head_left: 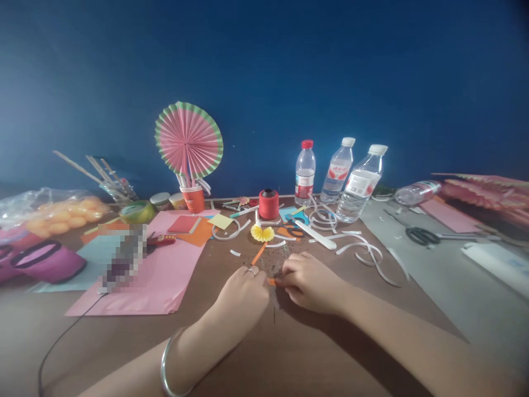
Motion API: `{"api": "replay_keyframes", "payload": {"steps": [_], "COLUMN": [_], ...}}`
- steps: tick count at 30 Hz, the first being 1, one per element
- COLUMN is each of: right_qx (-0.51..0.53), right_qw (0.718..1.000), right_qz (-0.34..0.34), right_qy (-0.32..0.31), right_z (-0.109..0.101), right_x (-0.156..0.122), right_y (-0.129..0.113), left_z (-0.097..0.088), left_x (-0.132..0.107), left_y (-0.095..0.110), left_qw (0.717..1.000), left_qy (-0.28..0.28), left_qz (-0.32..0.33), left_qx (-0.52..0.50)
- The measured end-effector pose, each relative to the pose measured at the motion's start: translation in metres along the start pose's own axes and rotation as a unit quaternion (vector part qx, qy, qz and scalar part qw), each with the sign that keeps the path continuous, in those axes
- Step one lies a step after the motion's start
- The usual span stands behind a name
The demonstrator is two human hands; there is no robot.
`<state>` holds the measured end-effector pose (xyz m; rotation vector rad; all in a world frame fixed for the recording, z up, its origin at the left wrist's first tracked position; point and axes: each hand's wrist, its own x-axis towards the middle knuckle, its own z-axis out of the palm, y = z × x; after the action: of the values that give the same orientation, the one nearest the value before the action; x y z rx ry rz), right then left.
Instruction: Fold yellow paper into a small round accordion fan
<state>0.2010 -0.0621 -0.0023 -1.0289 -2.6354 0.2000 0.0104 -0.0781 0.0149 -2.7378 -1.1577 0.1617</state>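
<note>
My left hand (247, 295), with a ring and a silver bangle, is closed low over the brown table. Opposite it, my right hand (309, 282) has its fingers curled and pinched. A small piece of orange paper (271, 282) shows in the gap between them, gripped from both sides; the rest of it is hidden by the fingers. Just beyond my left hand, an orange strip (259, 254) points toward a pleated yellow paper fan (262, 234). Whether that strip joins the held paper, I cannot tell.
Behind the hands are a red cylindrical object (269, 204), blue-handled scissors (292, 225), white strips (367, 251) and bottles (359, 184). Leftward lie pink paper sheets (165, 275), a phone-like blurred object (126, 256) with a cable, and a round pleated fan (189, 140) in cups.
</note>
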Motion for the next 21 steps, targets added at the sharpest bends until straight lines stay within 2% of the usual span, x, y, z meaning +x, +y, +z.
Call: {"api": "replay_keyframes", "payload": {"steps": [6, 9, 14, 21], "right_qx": [-0.017, -0.013, 0.056, 0.066], "right_qw": [0.999, 0.999, 0.989, 0.986], "right_qz": [0.025, 0.046, 0.138, 0.153], "right_qy": [-0.032, -0.023, 0.02, 0.003], "right_z": [-0.008, -0.005, 0.001, 0.0], "right_x": [-0.004, -0.002, 0.002, 0.001], "right_y": [0.013, 0.008, -0.006, -0.009], "left_z": [-0.004, -0.002, 0.003, 0.001], "left_x": [0.001, 0.006, 0.013, 0.012], "left_y": [-0.003, -0.005, -0.011, -0.019], "left_qw": [1.0, 0.999, 0.991, 0.976], "left_qy": [-0.003, 0.018, 0.04, 0.039], "left_qz": [0.009, -0.002, -0.043, -0.033], "left_qx": [-0.019, -0.042, -0.124, -0.21]}}
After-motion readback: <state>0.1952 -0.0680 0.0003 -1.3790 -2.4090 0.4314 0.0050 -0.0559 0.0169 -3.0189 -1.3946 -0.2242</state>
